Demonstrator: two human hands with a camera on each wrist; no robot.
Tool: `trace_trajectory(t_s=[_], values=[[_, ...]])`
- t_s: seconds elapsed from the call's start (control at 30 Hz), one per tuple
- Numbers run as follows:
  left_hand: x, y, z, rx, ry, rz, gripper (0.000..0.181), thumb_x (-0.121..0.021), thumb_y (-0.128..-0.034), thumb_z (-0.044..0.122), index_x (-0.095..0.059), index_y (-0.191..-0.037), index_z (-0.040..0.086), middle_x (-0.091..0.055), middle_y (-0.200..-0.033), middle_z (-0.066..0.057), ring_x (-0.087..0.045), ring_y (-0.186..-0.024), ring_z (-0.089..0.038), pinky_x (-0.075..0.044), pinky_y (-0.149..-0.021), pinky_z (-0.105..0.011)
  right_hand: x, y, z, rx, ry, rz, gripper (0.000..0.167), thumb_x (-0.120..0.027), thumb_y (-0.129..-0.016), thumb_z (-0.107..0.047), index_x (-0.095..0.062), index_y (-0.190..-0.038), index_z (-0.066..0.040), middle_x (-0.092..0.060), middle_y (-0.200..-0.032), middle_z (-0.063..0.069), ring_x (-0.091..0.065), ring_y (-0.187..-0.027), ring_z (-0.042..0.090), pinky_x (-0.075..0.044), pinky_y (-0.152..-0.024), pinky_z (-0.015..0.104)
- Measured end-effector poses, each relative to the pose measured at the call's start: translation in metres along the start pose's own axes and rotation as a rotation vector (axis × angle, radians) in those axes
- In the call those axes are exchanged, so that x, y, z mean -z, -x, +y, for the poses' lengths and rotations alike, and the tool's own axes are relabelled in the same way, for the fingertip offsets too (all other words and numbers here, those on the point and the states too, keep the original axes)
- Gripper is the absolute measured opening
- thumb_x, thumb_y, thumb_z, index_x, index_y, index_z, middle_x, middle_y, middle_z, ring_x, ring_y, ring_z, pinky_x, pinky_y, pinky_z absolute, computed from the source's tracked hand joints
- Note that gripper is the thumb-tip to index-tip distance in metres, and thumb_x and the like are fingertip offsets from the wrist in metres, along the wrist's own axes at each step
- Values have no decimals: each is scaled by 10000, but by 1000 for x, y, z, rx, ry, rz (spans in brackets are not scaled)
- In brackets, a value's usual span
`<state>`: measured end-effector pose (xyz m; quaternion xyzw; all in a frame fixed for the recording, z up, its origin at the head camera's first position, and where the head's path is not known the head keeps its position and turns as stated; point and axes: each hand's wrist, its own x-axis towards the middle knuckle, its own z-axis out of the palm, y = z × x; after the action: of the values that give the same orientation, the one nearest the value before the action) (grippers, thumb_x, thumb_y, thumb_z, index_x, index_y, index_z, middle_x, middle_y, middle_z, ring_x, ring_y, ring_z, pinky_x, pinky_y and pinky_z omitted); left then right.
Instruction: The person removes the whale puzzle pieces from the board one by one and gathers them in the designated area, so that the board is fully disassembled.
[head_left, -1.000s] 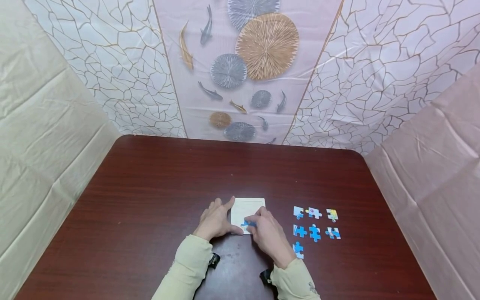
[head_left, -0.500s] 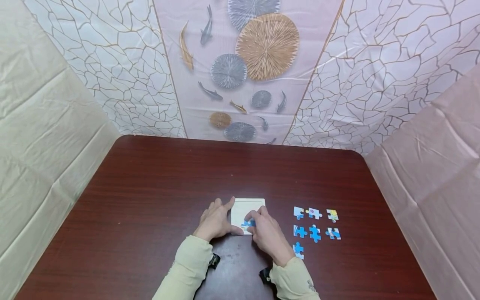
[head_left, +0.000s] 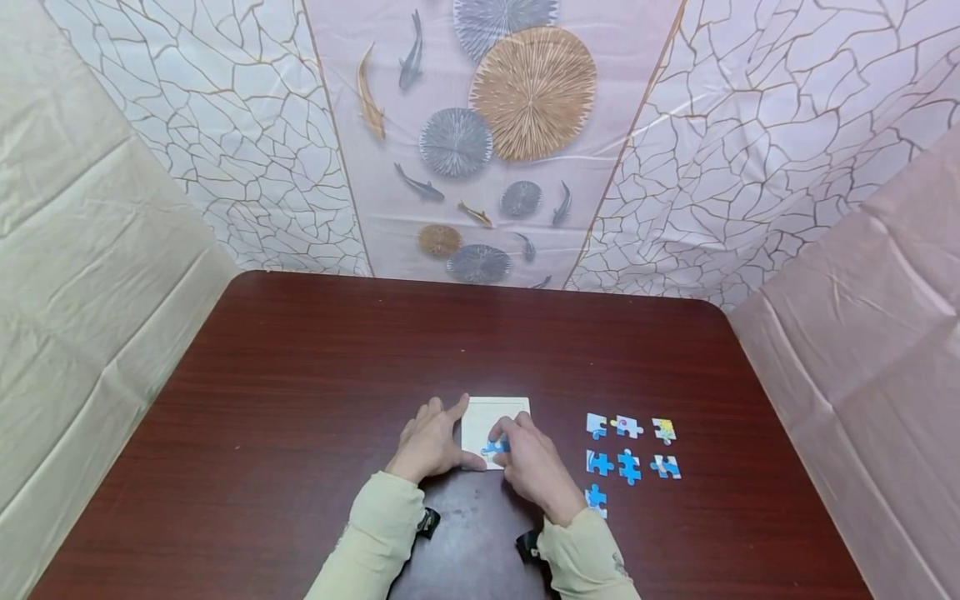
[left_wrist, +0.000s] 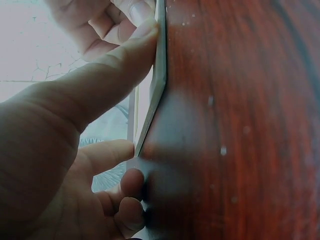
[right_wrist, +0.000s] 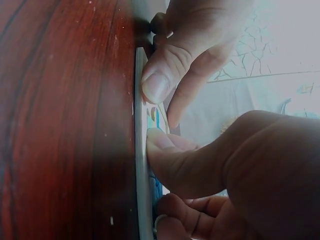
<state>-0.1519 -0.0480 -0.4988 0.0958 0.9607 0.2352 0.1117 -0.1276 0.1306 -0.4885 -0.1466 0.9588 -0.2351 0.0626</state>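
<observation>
A square white puzzle tray [head_left: 491, 410] with a raised rim lies near the middle of the table. My left hand [head_left: 430, 440] holds it at the left, thumb on the near edge and forefinger at the far left corner. In the tray's near part, my right hand [head_left: 536, 462] pinches a blue jigsaw piece [head_left: 494, 447] between thumb and forefinger. The right wrist view shows the right thumb [right_wrist: 167, 155] low against the tray, with blue and other colours beside it. My fingers hide part of the piece. Whether it lies flat cannot be told.
Several loose jigsaw pieces, including a blue one [head_left: 630, 466] and one with yellow [head_left: 664, 430], lie in rows to the right of the tray. The dark wooden table [head_left: 300, 358] extends to patterned cloth [head_left: 487, 217] at the back and plain cloth at both sides.
My right forefinger and thumb have shifted slightly left over the tray, and more of the blue jigsaw piece shows between them. My left hand and the tray stay in place.
</observation>
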Motion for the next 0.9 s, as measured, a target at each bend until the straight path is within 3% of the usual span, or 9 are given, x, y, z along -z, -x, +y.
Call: trace_trajectory(t_s=[0.53, 0.9], values=[[-1, 1, 0, 13, -2, -13, 1110, -832, -598, 640, -365, -1518, 230, -474, -1252, -193, -477, -1050, -317, -425, -789, -443, 0, -1, 0, -17, -26, -37, 230, -701, -845, -7, -597, -996, -145, -410, -874, -2, -435, -641, 100, -417, -624, 268], [-1, 0, 0, 6, -10, -4, 1107, -832, -596, 644, -369, -1516, 239, -487, -1191, -178, -467, -973, -282, -408, -722, -394, -2, -2, -1, -38, -26, -37, 219, -699, -859, -21, -592, -1002, -148, -411, -886, 6, -428, -638, 109, -423, -640, 282]])
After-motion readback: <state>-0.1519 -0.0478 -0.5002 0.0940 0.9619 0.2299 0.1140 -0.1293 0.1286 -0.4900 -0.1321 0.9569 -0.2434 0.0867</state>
